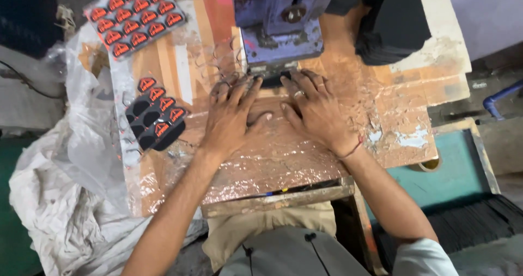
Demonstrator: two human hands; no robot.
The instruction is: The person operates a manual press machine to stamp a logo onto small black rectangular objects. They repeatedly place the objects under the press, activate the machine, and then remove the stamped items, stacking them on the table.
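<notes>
Both my hands lie flat, side by side, on a worn wooden worktable (338, 161) covered with shiny foil scraps. My left hand (231, 115) and my right hand (313, 110) have fingers spread, fingertips reaching a small dark piece (272, 81) under the base of a blue press machine (280, 28). Whether the fingertips pinch that piece is hard to tell. A ring shows on my right hand, a red thread on its wrist.
A grey sheet of orange-and-black shield-shaped patches (136, 17) lies at the far left. Loose black and orange patches (155, 121) sit left of my left hand. A black stack (395, 28) stands right of the press. White sacking (65, 167) hangs at left; a teal tray (452, 167) at right.
</notes>
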